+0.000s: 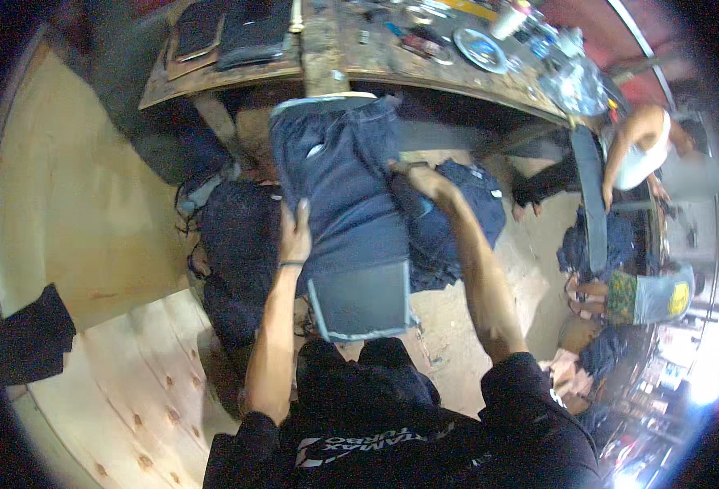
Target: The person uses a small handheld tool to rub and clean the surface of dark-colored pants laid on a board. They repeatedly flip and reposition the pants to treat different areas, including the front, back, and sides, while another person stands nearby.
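A dark blue cloth garment with a gathered upper end and a small white mark is pulled over a long flat board in front of me. The board's grey near end, with pale edges, sticks out below the cloth; a pale rim shows at its far end. My left hand grips the garment's left edge, its thumb on top and its fingers along the side. Higher up, my right hand is closed on the right edge. The fingers under the cloth are hidden.
Piles of dark garments lie on both sides of the board. Beyond stands a wooden table with dark panels, a blue plate and plastic bags. At right, a person handles a long dark board; another is nearer.
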{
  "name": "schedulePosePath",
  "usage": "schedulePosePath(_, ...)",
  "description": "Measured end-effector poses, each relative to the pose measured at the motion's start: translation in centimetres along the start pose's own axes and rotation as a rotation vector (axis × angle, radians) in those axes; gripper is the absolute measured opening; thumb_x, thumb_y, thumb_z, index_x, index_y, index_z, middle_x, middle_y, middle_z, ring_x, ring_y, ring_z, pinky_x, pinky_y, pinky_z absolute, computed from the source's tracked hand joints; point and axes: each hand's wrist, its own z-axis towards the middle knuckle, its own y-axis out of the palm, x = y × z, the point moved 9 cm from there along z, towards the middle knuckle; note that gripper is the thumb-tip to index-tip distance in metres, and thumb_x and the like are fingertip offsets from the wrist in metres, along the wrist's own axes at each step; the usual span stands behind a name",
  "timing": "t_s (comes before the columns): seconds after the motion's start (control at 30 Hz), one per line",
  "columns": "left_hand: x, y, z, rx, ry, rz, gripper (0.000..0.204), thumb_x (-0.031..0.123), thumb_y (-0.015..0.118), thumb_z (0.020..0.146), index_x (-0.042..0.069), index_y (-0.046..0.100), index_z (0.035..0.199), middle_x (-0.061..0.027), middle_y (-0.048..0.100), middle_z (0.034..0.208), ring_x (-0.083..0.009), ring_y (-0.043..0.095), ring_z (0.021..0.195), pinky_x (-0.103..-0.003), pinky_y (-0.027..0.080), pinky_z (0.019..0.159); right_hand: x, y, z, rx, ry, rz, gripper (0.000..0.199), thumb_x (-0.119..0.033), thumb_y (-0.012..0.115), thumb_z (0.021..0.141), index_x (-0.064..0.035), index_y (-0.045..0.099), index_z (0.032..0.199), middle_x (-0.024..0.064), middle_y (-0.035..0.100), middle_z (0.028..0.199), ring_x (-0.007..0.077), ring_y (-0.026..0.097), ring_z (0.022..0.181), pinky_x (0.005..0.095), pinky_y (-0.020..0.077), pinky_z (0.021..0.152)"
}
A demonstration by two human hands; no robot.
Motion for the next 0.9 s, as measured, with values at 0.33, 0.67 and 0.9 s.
schedulePosePath(0.33,7.6,7.3,-32.1,-1.015,-0.272,0.087,0.067,0.027,0.076,0.097,-0.006,0.045,0.147,-0.0199,0.059,0.143,-0.0298,0.055,0.133,-0.044,0.039,0.117,20.0,13.8,-38.1,-0.315,0.423,0.221,0.059,-0.042,0.040,0.113,0.0020,0.054,0.149,0.0205,0.049,0.159,0.0329,0.042,0.150,0.0421,0.0309,0.125)
schedulePosePath(0.67,16.9,26.0,-12.7,-0.555,0.136,0.442,0.093,0.016,0.072,0.094,0.006,0.014,0.166,-0.0330,0.021,0.167,-0.0525,0.032,0.150,-0.051,0.030,0.125,28.2,-7.5,-30.8,0.801,0.390,0.211,0.090,-0.065,0.042,0.105,-0.0050,0.017,0.167,0.0360,0.054,0.147,0.0502,0.047,0.142,0.0510,0.0394,0.116)
schedulePosePath(0.9,12.9,0.3,-11.4,0.257,0.397,0.423,0.052,0.023,0.072,0.096,0.005,0.057,0.142,-0.0278,0.044,0.153,-0.0433,0.043,0.144,-0.055,0.041,0.115,36.5,6.8,-16.5,0.671,0.506,0.100,0.110,-0.066,0.060,0.095,-0.0122,-0.001,0.169,0.0460,0.037,0.153,0.0597,0.041,0.142,0.0536,0.0385,0.117)
